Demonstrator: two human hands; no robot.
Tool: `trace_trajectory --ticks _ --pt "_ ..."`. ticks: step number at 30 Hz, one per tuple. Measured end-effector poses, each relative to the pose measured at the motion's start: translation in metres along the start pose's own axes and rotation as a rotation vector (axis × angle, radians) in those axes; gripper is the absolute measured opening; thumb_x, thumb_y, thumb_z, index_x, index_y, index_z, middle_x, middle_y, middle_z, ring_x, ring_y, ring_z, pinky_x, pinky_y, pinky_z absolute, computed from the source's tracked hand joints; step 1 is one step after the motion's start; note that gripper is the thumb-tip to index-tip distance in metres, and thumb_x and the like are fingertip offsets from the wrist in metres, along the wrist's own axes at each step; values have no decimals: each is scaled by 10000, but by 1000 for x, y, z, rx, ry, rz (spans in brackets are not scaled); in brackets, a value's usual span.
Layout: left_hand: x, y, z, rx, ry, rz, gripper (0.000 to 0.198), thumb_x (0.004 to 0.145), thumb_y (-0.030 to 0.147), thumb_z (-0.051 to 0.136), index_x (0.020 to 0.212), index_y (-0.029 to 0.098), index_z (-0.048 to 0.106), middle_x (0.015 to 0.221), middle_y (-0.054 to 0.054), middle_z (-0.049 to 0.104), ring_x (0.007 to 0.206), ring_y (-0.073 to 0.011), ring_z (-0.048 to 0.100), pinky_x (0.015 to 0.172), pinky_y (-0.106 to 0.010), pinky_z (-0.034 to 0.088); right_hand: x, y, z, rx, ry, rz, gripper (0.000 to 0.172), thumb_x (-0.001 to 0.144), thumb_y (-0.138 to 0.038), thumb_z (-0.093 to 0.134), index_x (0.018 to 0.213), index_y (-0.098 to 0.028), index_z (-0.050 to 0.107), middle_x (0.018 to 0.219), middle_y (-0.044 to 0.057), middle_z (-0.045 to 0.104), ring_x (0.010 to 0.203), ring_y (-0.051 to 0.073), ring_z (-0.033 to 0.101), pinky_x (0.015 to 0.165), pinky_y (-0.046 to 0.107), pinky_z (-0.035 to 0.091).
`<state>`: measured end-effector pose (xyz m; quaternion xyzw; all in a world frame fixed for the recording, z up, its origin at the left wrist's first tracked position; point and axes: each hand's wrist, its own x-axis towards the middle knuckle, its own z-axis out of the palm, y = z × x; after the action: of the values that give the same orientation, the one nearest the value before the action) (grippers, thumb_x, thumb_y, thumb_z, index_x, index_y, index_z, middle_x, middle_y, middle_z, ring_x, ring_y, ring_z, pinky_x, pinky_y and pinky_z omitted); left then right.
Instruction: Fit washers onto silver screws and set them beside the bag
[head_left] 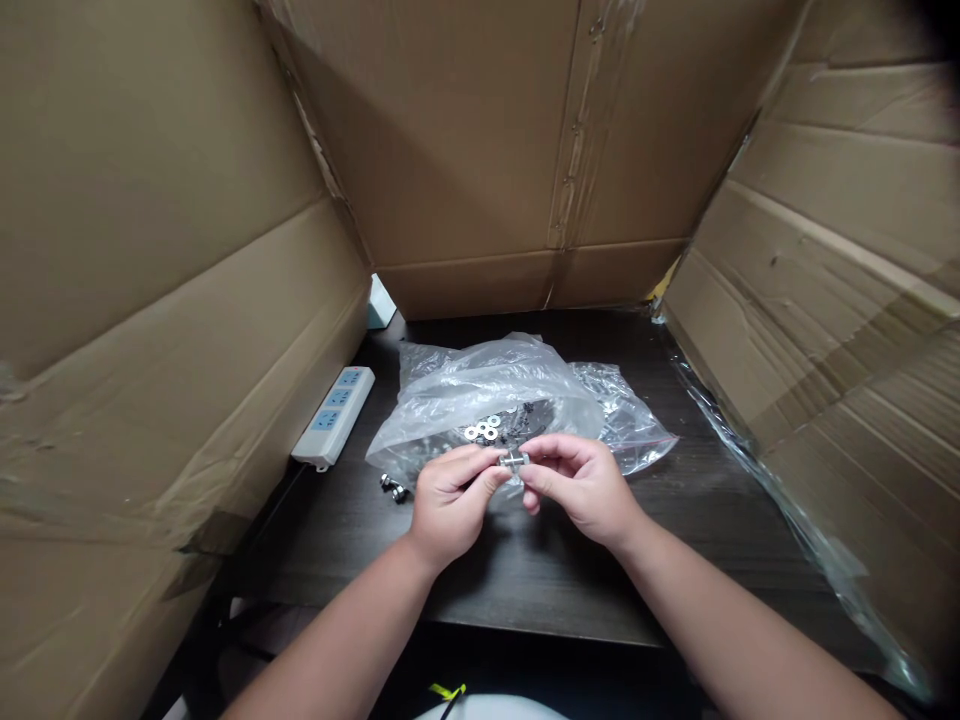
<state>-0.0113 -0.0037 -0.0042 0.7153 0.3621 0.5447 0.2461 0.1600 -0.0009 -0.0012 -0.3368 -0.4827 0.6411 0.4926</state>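
Observation:
My left hand and my right hand meet over the dark table, both pinching one small silver metal fastener between thumbs and fingertips. Just behind the hands lies a crumpled clear plastic bag with several silver washers and dark small parts on and inside it. A second, assembled silver bolt piece lies on the table left of my left hand.
Tall cardboard sheets wall in the table on the left, back and right. A white power strip lies along the left cardboard. A strip of clear plastic film runs along the right side.

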Motion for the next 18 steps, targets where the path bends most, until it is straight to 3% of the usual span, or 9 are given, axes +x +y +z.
trace_trajectory --ticks 3,8,10,12,14,18 --pt "0 0 0 14 -8 75 158 786 114 654 902 180 737 631 -8 627 550 -98 547 539 -211 451 1 0 -3 38 -86 93 240 756 -339 729 778 -116 642 575 1 619 429 110 594 414 222 505" --pt "-1 -1 0 17 13 34 160 783 113 659 906 181 736 642 -4 626 564 -95 557 544 -200 455 3 3 -4 30 -122 265 544 867 -597 462 712 -95 603 548 24 582 382 134 593 310 209 455" --pt "0 -1 -1 19 38 -4 142 784 120 659 882 183 740 667 -8 644 590 -100 578 557 -195 465 3 3 -4 18 -108 227 496 869 -574 481 801 -102 614 621 27 600 425 134 618 354 221 488" --pt "0 0 -1 15 50 -25 123 783 126 661 855 184 742 680 -11 656 603 -104 589 566 -193 471 2 2 -3 10 -90 123 343 835 -464 608 933 -136 614 737 18 613 481 124 638 426 236 526" --pt "0 0 -1 7 56 -34 115 782 130 663 844 184 743 694 -13 664 611 -106 596 574 -193 477 0 1 -2 12 -77 9 321 771 -325 715 1038 -189 600 860 12 611 549 121 659 515 261 558" --pt "0 0 -1 -4 49 -31 124 783 126 661 857 181 743 721 -24 680 641 -119 617 605 -206 490 -2 1 0 -6 -44 -91 247 738 -223 740 965 -190 647 861 16 630 600 130 665 600 288 566"
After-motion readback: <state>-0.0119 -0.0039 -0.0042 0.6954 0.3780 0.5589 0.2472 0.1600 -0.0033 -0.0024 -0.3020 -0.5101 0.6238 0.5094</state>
